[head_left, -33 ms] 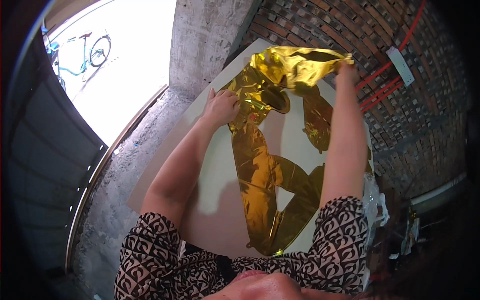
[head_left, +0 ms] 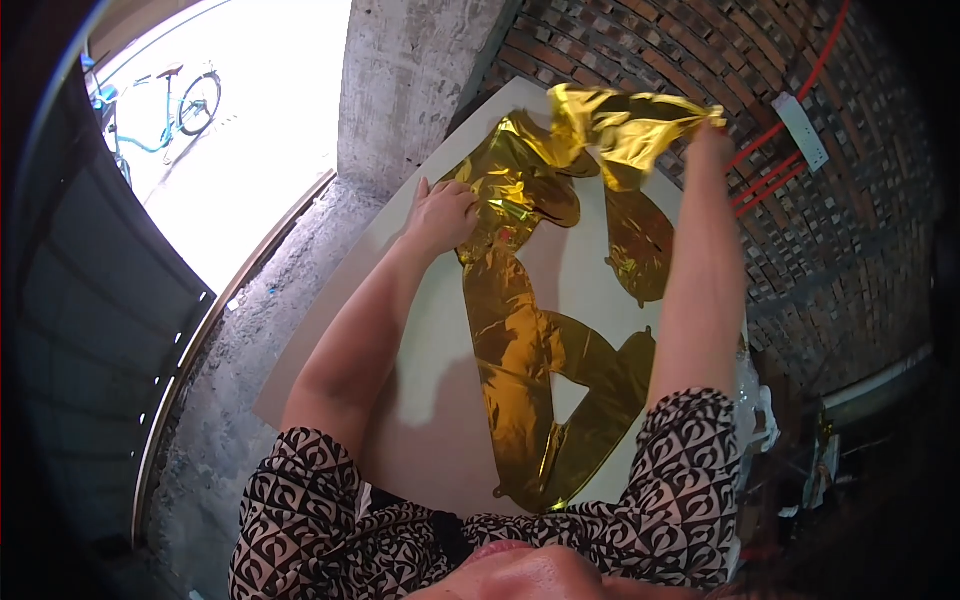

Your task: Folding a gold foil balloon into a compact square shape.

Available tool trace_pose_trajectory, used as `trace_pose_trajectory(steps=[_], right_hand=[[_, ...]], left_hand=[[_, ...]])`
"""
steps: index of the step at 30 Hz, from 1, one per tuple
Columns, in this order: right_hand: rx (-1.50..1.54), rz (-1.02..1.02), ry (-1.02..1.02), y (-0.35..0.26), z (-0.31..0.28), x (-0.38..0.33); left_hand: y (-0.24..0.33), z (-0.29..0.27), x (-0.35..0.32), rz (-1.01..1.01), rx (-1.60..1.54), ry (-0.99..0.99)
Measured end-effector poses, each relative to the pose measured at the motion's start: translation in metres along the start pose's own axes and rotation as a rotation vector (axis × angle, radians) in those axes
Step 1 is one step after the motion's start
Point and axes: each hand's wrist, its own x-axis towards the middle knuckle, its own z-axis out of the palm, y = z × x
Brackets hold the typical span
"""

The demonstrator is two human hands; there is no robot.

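Observation:
Shiny gold foil balloons lie flat and uninflated on a pale tabletop (head_left: 425,400). My left hand (head_left: 440,215) lies on the left edge of the far gold foil balloon (head_left: 508,185), palm down with its fingers stretched out. At the far right, my right hand (head_left: 708,145) is closed on the end of the raised, crumpled part of the foil, which stretches above the table. Another gold foil balloon (head_left: 515,385), with a cut-out gap, spreads from the middle to the near edge. A narrower foil piece (head_left: 640,245) lies below the raised part.
A brick wall (head_left: 640,50) with red tubing (head_left: 757,150) borders the far right. Clear plastic wrapping (head_left: 752,405) hangs by the table's right edge. On the left stand a concrete pillar (head_left: 400,80) and an open doorway, with a blue bicycle (head_left: 165,115) outside.
My right hand has moved a little to the right and drawn the raised foil with it, uncovering more of the narrower piece. My left hand has stayed in place.

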Motion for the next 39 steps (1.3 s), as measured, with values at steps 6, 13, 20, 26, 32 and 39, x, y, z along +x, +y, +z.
trace_pose_trajectory(steps=[6, 13, 20, 26, 32, 39], right_hand=[[0.156, -0.078, 0.315, -0.072, -0.067, 0.061], [0.226, -0.305, 0.409, -0.081, -0.152, 0.144], [0.076, -0.044, 0.547, -0.058, -0.195, 0.137], [0.102, -0.27, 0.706, -0.094, -0.35, 0.252], [-0.831, -0.868, 0.254, -0.075, -0.306, 0.197], [-0.599, -1.103, -0.003, -0.053, -0.25, 0.092]], left_hand=[[0.001, 0.003, 0.0, 0.014, -0.006, 0.053], [0.017, 0.017, 0.017, 0.081, -0.028, 0.101], [-0.008, 0.001, -0.006, -0.025, 0.083, 0.009], [0.025, 0.023, 0.019, 0.081, -0.05, 0.064], [0.026, 0.023, 0.019, 0.106, -0.027, 0.066], [0.032, 0.001, 0.022, -0.097, 0.059, -0.315]])
